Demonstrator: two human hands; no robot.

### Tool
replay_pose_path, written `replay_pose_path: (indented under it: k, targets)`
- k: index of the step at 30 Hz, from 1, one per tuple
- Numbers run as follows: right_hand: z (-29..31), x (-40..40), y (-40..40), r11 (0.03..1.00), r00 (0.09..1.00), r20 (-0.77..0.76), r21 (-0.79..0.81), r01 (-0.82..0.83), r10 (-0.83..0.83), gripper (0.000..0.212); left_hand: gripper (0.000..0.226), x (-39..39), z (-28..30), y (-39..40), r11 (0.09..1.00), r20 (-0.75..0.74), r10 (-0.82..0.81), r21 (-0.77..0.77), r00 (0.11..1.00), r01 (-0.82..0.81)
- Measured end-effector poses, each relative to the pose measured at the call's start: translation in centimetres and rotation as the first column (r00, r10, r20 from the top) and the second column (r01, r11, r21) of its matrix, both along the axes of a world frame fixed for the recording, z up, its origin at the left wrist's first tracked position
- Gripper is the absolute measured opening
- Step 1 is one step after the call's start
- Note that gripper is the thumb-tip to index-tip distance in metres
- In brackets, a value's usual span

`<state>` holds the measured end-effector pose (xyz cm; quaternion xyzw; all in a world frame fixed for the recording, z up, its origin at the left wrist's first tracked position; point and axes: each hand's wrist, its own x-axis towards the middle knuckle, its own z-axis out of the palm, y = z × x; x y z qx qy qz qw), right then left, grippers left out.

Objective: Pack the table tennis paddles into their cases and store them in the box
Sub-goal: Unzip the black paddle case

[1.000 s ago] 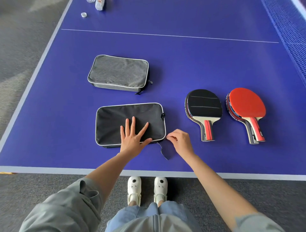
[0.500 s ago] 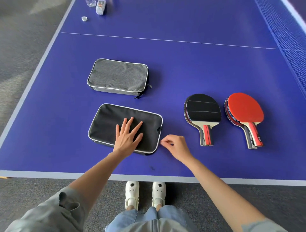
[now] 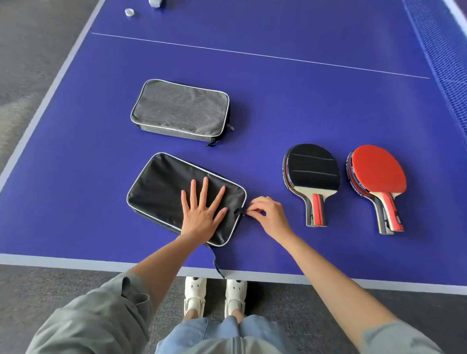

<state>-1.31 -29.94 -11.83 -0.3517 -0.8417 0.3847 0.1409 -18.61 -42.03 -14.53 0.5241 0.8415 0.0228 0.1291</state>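
Observation:
A black paddle case [image 3: 161, 187] lies turned at an angle near the table's front edge. My left hand [image 3: 202, 212] presses flat on its right half, fingers spread. At the case's right side my right hand [image 3: 267, 214] pinches the zipper pull [image 3: 241, 211]. A dark strap [image 3: 217, 262] trails from the case over the table edge. A grey case [image 3: 180, 110] lies closed behind it. To the right lie two stacks of paddles, one black-faced [image 3: 313, 169], one red-faced [image 3: 377, 168], handles toward me.
The blue table [image 3: 278, 101] has a white front edge [image 3: 75, 261] close to my body. The net [image 3: 442, 58] runs along the far right. A small white cap [image 3: 129, 12] and a bottle's base [image 3: 156, 3] stand at the far left.
The black case has rotated so its right end points toward me. My left hand stayed flat on it. My right hand moved up the case's right side to the zipper pull.

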Motion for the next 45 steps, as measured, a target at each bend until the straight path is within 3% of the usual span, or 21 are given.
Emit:
replay_pose_path:
  k: [3,7,10,13,18,21,24,29,34,45]
  targets:
    - [0.3,-1.2,2.6,0.988,0.995,-0.034,-0.13,0.084,-0.089,0.004,0.056,-0.1,0.2,-0.1,1.0,0.014,-0.013,0.014,1.0,0.013]
    - [1.4,-2.8,4.3,0.95,0.996,-0.068,-0.311,0.03,-0.054,0.009,0.056,-0.5,0.9,-0.1,0.999,0.01,-0.049,0.014,0.999,0.049]
    - [1.8,-2.6,3.9,0.944,0.994,-0.094,-0.33,0.026,-0.06,0.011,0.059,-1.6,1.7,0.3,0.996,0.047,-0.086,0.017,0.995,0.086]
    - [1.2,-1.6,2.5,0.929,0.982,-0.092,-0.348,0.126,-0.167,0.011,0.062,-2.8,3.0,0.8,0.988,0.094,-0.155,0.007,0.983,0.155]
    - [0.7,-1.7,-1.3,0.921,0.946,-0.134,-0.302,0.246,-0.296,0.007,0.073,-0.5,5.1,1.1,0.985,0.237,-0.008,0.172,0.972,-0.034]
    - [0.7,-1.8,-2.7,0.934,0.952,-0.155,-0.287,0.214,-0.265,0.006,0.092,0.9,5.5,0.8,0.988,0.215,-0.037,0.155,0.976,0.003]
    - [0.7,-1.7,-3.4,0.926,0.95,-0.177,-0.327,0.19,-0.257,0.008,0.077,1.0,5.4,0.4,0.98,0.181,-0.058,0.198,0.982,0.021]
    - [1.1,-2.0,-3.6,0.906,0.941,-0.226,-0.397,0.146,-0.25,0.009,0.037,2.0,5.1,-0.9,0.869,0.414,0.107,0.403,0.904,-0.288]
    - [1.2,-2.4,-3.7,0.907,0.948,-0.234,-0.408,0.106,-0.216,0.011,0.016,2.3,4.7,-2.2,0.804,0.455,0.049,0.511,0.889,-0.305]
    - [0.7,-7.4,-1.6,0.833,0.953,-0.218,-0.55,0.059,-0.211,0.01,0.01,-0.1,4.8,-5.1,0.784,0.497,-0.078,0.566,0.864,-0.255]
